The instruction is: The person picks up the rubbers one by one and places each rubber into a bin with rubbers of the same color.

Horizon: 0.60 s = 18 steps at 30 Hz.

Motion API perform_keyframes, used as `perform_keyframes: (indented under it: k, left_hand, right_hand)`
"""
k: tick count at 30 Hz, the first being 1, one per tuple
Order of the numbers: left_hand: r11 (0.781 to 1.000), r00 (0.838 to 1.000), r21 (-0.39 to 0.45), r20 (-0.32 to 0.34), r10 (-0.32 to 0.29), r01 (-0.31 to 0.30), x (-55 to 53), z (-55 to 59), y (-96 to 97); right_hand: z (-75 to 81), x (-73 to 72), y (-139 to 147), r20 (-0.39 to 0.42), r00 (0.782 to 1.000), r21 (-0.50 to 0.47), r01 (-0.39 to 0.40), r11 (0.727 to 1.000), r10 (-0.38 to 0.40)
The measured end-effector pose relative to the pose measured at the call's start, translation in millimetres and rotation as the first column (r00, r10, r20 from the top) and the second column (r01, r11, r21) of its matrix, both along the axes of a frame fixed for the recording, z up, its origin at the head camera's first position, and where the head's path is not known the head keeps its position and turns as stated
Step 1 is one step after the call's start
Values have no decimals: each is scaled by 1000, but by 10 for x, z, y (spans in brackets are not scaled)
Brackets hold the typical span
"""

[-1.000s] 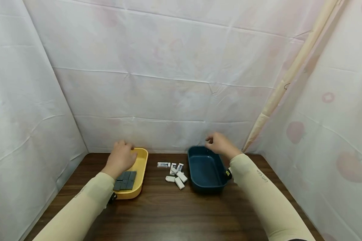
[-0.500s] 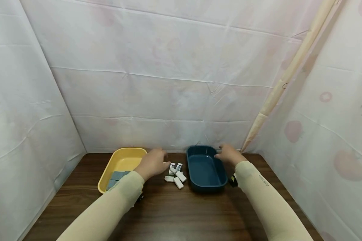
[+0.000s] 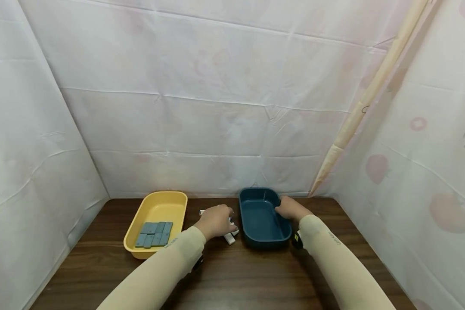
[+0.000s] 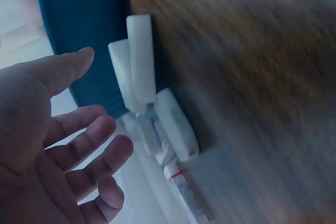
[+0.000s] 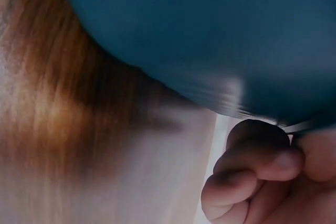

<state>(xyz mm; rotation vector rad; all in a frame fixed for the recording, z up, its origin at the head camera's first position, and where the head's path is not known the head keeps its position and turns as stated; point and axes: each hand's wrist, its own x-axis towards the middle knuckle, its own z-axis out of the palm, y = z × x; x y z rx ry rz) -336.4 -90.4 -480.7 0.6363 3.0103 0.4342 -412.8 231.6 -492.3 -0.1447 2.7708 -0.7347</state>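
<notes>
My left hand (image 3: 215, 220) hovers over a small pile of white erasers (image 3: 229, 238) on the table, hiding most of them in the head view. Its fingers are spread and relaxed in the left wrist view, thumb apart, with nothing between them; several erasers (image 4: 142, 56) lie just beyond the fingertips, one with a printed sleeve (image 4: 185, 195). At the right side of a dark blue plastic bin (image 3: 265, 243), my right hand (image 3: 290, 209) grips the rim. In the right wrist view its curled fingers (image 5: 236, 187) are outside the bin wall, the thumb at the rim.
To the left stands a yellow bin (image 3: 164, 211) holding several flat grey rectangular blocks (image 3: 154, 234). Dark wooden tabletop (image 3: 240, 280) extends in front of both bins. White patterned sheets (image 3: 201, 129) enclose the back and sides, with a cloth-wrapped pole (image 3: 335, 150) at the back right.
My left hand has moved right, from above the yellow bin to over the erasers. My right hand has lowered from above the blue bin's far right corner onto its right rim.
</notes>
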Motion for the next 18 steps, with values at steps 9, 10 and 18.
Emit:
perform_keyframes:
  k: [9, 10, 18]
  left_hand:
    - [999, 999, -46, -31, -10, 8, 35, -59, 136]
    - [999, 999, -53, -32, -6, 4, 34, -65, 144]
    - [996, 999, -85, -36, 31, -34, 25, -86, 156]
  right_hand:
    - [-56, 66, -99, -2, 999, -41, 43, 998, -43]
    - [-58, 69, -108, -5, 999, -38, 47, 998, -47]
    - [-19, 125, -170, -15, 999, 13, 43, 999, -43]
